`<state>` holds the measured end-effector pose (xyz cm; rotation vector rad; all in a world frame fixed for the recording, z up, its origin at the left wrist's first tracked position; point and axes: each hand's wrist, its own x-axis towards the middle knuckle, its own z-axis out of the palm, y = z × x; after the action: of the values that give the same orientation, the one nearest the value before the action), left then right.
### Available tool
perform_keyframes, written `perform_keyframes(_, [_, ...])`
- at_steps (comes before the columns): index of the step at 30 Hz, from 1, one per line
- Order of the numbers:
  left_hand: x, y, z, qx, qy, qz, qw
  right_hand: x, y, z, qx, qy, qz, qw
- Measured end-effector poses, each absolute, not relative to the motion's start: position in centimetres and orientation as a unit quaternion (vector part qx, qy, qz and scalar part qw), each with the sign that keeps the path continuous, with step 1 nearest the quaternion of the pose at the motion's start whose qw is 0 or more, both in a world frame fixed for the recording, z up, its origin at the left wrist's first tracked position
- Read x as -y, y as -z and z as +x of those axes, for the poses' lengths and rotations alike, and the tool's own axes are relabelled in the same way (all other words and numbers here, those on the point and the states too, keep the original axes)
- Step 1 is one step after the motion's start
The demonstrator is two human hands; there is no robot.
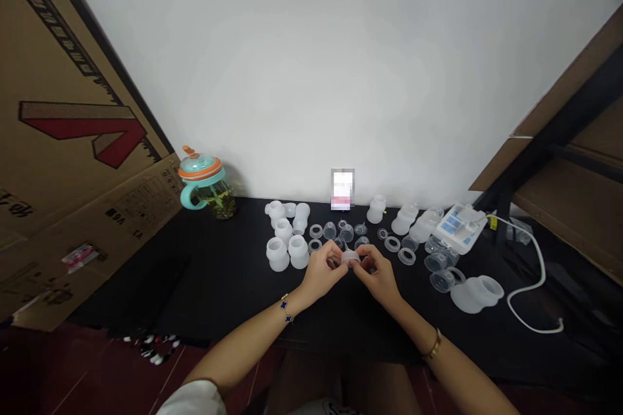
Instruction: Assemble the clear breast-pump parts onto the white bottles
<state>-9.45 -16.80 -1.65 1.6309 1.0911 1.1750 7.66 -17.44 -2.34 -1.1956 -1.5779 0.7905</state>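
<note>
Near the front middle of the black table, my left hand (324, 270) and my right hand (380, 273) pinch a translucent baby bottle nipple set in a ring collar (350, 257) between them, its thin tip upward. My fingers partly hide it. Just beyond my hands lie clear caps (346, 233), ring collars (316, 231) and small nipples (361, 229). Several frosted bottles (278, 254) stand left of my left hand. Right of my right hand are loose rings (407, 256), clear cups (442, 280) and a frosted bottle (470, 294) lying on its side.
A glass teapot (209, 189) with a turquoise handle stands at the back left by a large cardboard box (73, 117). A lit, blurred screen (342, 190) leans on the wall. At the right, a white device (460, 227) trails a white cable (541, 272).
</note>
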Motion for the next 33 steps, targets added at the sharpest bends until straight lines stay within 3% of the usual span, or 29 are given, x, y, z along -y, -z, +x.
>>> perform_keyframes(33, [16.62,1.96,-9.55,-0.415,-0.481,0.637,0.436,17.57,1.99,7.45,0.643,-0.337,-0.491,0.482])
